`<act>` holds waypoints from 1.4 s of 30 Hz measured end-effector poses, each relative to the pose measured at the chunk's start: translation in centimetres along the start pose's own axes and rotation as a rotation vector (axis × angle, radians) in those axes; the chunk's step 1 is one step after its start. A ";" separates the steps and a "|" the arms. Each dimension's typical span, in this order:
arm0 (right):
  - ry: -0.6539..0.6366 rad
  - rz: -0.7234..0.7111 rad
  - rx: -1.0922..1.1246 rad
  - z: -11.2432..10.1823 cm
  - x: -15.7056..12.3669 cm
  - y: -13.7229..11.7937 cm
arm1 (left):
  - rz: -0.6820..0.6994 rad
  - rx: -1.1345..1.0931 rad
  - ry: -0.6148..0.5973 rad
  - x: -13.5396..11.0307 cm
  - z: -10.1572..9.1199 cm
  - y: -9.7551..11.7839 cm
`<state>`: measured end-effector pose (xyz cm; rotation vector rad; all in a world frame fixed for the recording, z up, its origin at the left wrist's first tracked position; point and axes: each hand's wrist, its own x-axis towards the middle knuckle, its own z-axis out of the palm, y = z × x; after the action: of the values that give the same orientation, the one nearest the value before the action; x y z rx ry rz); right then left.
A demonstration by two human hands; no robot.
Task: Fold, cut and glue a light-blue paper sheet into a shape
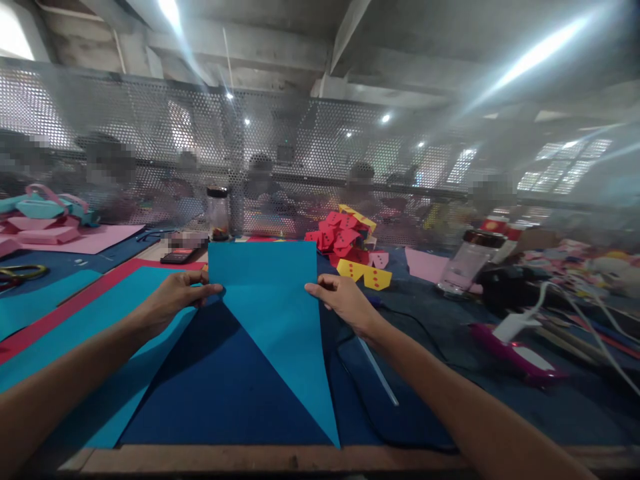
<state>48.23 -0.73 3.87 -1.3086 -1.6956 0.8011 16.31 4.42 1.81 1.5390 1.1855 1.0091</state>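
Note:
I hold a light blue sheet of paper (273, 303) up over the table, folded so its lower part tapers to a point near the front edge. My left hand (175, 297) pinches its left edge, fingers closed on the paper. My right hand (343, 300) pinches its right edge the same way. Under it lies a dark blue sheet (215, 393).
More light blue and red sheets (75, 300) lie at left. A pile of red and yellow folded paper pieces (350, 247) sits behind, with a jar (219, 213), a phone (180, 255), a plastic bottle (467, 263), a pink glue gun (515, 347) and cables at right. A perforated metal screen stands across the back, people behind it.

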 end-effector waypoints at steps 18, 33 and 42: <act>0.282 -0.459 -0.239 -2.9 -3.7 -6.4 | 0.517 0.143 0.323 -6.2 -0.6 5.8; -0.239 -0.620 -0.792 -0.4 -10.5 0.8 | 0.329 0.509 -0.302 -10.5 -0.6 -2.8; -0.119 -0.437 -0.688 0.1 -10.4 1.6 | 0.330 0.532 -0.066 -10.6 0.4 -3.2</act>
<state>50.00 -10.41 0.10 -1.2458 -2.3588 0.0236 13.82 -5.68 -2.13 2.2257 1.2395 0.8783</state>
